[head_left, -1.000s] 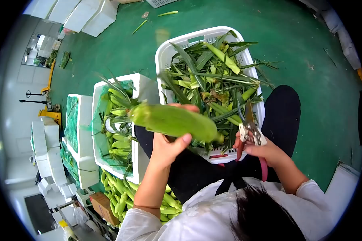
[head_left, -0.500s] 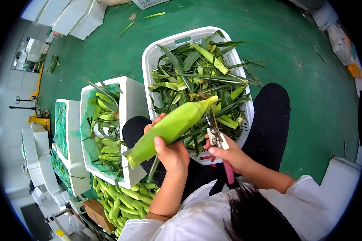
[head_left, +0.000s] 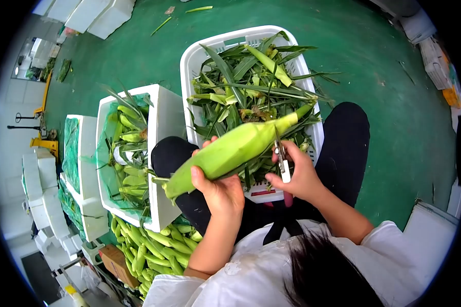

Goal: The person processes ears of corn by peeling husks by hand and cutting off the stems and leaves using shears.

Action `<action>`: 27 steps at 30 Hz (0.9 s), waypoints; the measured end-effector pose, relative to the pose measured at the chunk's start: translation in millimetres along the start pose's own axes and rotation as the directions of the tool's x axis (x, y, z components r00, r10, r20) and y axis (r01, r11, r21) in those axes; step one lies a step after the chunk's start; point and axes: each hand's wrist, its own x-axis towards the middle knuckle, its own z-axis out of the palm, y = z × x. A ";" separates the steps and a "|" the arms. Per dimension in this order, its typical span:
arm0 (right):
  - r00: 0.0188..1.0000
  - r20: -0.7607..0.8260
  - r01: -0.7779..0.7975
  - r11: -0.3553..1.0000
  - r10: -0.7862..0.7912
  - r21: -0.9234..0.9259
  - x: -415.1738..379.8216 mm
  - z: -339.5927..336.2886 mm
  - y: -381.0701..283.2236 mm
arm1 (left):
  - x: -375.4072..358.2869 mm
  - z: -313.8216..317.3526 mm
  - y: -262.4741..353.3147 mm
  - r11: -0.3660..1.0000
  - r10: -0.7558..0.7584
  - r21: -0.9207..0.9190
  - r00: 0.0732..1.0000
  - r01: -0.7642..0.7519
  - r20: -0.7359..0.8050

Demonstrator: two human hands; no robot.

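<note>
My left hand [head_left: 218, 192] is wrapped round the lower part of an ear of corn [head_left: 225, 152] in its green husk, held slanting up to the right. In my right hand [head_left: 301, 173] is a pair of pruning shears [head_left: 281, 159] with a white and pink handle. Their blades meet the ear near the base of its pale stalk end. Below the ear stands a white plastic basket [head_left: 186, 56] heaped with cut husks and leaves [head_left: 241, 74], between my knees.
At the left, a white foam box [head_left: 165, 115] lined with green netting holds husked ears. More foam boxes [head_left: 89, 169] stand beyond it. A pile of corn ears [head_left: 156, 250] lies by a cardboard box [head_left: 117, 263]. A yellow pallet jack [head_left: 45, 142] is further left on the green floor [head_left: 363, 56].
The shears have moved up to the stalk end of the ear, and my right hand has risen with them. A longer stretch of stalk now shows beyond the ear.
</note>
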 end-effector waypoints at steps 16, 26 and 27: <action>0.953 0.278 -0.186 0.958 0.121 0.219 6.5 -18.1 -23.2 | 32.8 10.2 21.8 0.941 -0.331 0.130 0.932 0.314 0.147; 0.955 0.275 -0.204 0.915 0.109 0.348 -4.9 -9.5 -14.2 | 28.5 -7.9 7.4 0.938 -0.318 0.152 0.948 0.311 0.028; 0.948 0.302 -0.201 0.925 0.100 0.324 -4.5 -14.0 -12.7 | 28.1 -8.8 6.7 0.932 -0.332 0.169 0.943 0.321 0.041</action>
